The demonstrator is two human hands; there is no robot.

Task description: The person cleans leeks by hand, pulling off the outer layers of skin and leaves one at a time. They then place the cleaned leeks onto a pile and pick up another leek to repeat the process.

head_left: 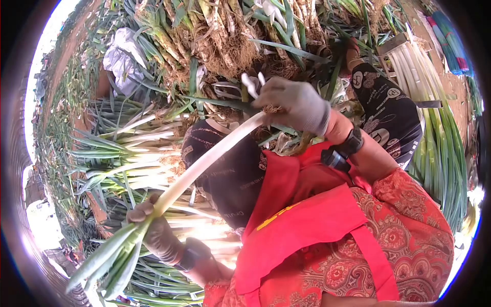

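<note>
A long green onion [212, 165] slants across my lap, its white stalk toward the upper right and its green leaves toward the lower left. My left hand [162, 236], in a dark, soiled glove, is closed round it where the white turns to green. At the root end, my right hand [295, 104], in a pale grey glove, has its fingers curled in. Pale strips [250, 85] stick out past those fingers. Exactly how the right fingers grip the root end is partly hidden.
Green onions with rooty ends [220, 43] are heaped ahead. Clean white-stalked ones [409, 71] lie in a bundle at the right, with more rows [133, 169] at the left. A white plastic bag [123, 59] sits upper left. My patterned trouser legs [386, 110] frame the middle.
</note>
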